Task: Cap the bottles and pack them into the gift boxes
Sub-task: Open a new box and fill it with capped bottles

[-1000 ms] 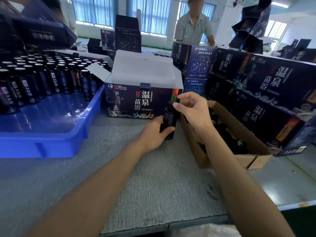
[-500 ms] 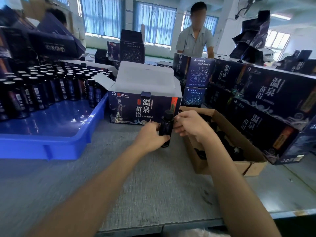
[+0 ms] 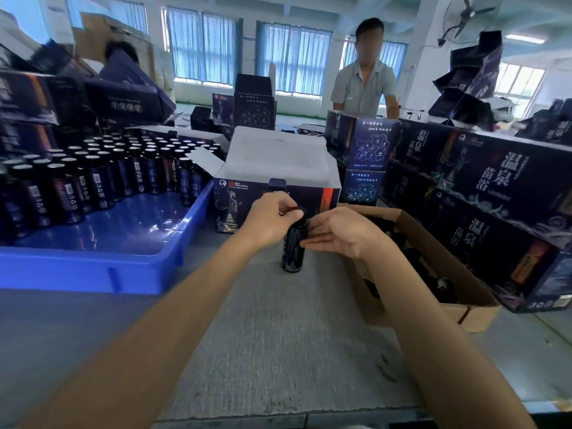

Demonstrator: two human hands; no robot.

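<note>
One bottle (image 3: 292,249) upright on the grey table (image 3: 278,335), long axis vertical. Left hand (image 3: 272,221) clenches its cap (image 3: 302,210) from above; right hand (image 3: 339,235), fingers straight, braces the side (open gift box (image 3: 229,205) just behind).

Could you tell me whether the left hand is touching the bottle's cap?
Touching. The head view shows the left hand gripping the cap on the bottle, with no gap between them.
</note>
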